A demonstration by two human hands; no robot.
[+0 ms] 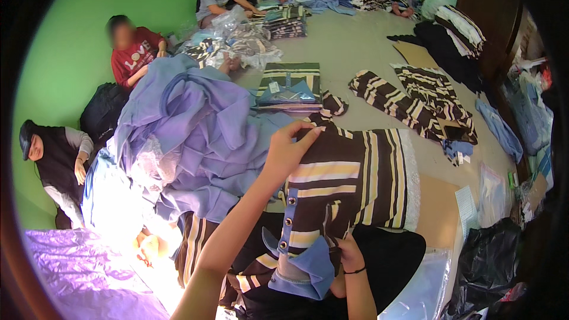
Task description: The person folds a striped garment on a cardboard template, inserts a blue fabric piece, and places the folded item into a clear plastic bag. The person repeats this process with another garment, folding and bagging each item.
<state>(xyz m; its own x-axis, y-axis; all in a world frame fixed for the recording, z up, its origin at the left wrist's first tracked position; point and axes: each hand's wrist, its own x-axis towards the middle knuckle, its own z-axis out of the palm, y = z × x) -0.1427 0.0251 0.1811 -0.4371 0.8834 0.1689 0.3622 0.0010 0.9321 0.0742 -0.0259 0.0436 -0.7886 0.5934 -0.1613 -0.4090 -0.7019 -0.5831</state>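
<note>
A dark brown shirt (376, 172) with cream and white stripes, a blue collar and a blue button placket lies across my lap. My left hand (289, 147) pinches its far edge between thumb and fingers, with the arm stretched forward. Close to the collar (311, 269), my right hand (349, 253), with a dark band on its wrist, grips the shirt's near edge; some of its fingers are hidden by cloth. The collar faces me, and one striped sleeve hangs toward the lower left. White lacy trim or lining shows along the shirt's right end.
Left of the shirt rises a big heap of blue-violet cloth (195, 124). A folded stack of striped shirts (290, 86) sits ahead, more striped garments (409, 104) on the floor beyond. Cardboard (437, 204) and a black plastic bag (487, 264) are at right. Several people sit along the walls.
</note>
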